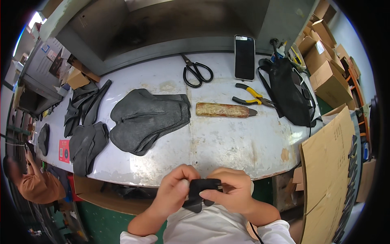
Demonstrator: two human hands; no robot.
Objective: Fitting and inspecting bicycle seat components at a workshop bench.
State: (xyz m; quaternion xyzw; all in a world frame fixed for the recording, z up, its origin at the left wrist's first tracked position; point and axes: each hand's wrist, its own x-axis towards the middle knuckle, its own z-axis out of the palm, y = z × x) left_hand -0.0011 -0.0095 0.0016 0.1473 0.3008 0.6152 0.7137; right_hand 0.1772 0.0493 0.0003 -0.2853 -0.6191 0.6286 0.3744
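**Both hands closed on a small dark piece at the bench edge**

While the worker stands at the near edge of the worn white table (227, 138), both hands meet close to the body, just below the table's rim. The left hand (172, 189) is curled shut, its fingers pinching the left side of a small black piece (201, 191) of soft material. The right hand (232, 191) grips the same piece from the other side, thumb pressed across its top. The piece hangs between the two hands, its lower end drooping toward the white shirt, off the table and not touching it.

On the table, well apart from the hands, lies a stack of grey shaped pads (148, 118), with a smaller dark pile (87, 144) to its left and some narrow black strips (87, 101) behind that. Farther back sit black-handled scissors (197, 73) and a phone (244, 57) lying face up. Yellow-handled pliers (252, 95) rest just behind a brown wooden block (223, 110). A black bag (290, 93) slumps at the table's right end, near stacked cardboard boxes (325, 69). A large cardboard sheet (329, 166) leans at the right. At far left, another person in an orange top (38, 185) is partly visible.
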